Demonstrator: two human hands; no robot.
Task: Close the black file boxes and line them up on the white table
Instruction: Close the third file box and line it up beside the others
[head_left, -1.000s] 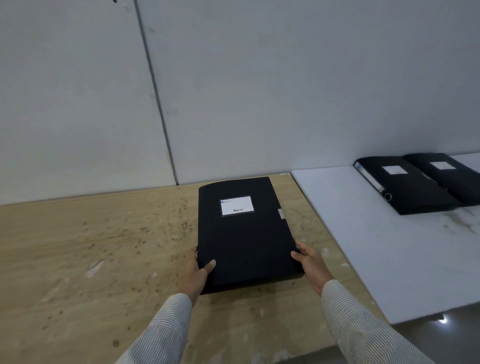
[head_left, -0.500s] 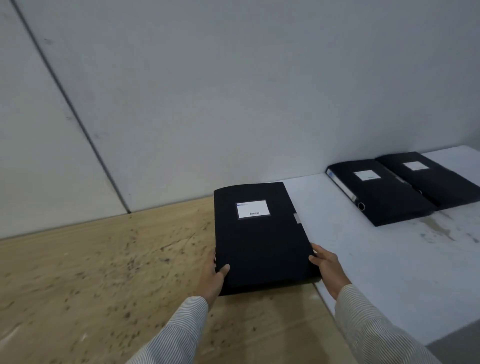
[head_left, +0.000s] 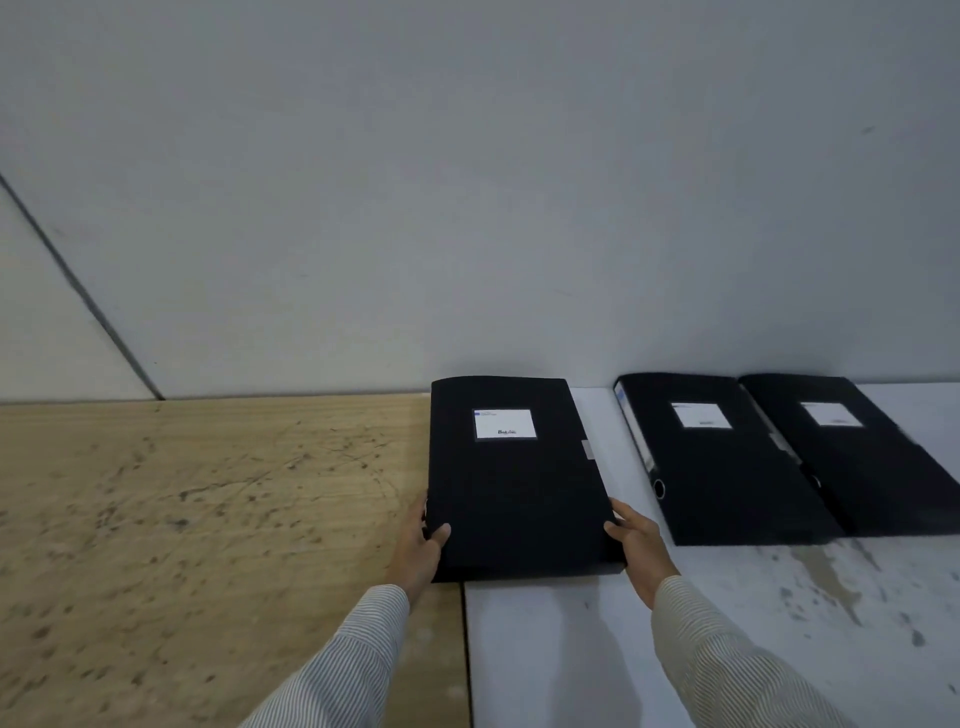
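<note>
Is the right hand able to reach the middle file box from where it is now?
Probably yes. The right hand grips the near box, and bare white table lies between it and the middle box; nothing blocks it.

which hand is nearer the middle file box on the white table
Right. The right hand grips the held box on its side facing the middle file box; the left hand grips the far side.

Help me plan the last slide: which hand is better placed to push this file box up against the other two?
Left. The left hand grips the held file box on its side away from the two placed boxes, so it can push toward them; the right hand sits in the gap.
</note>
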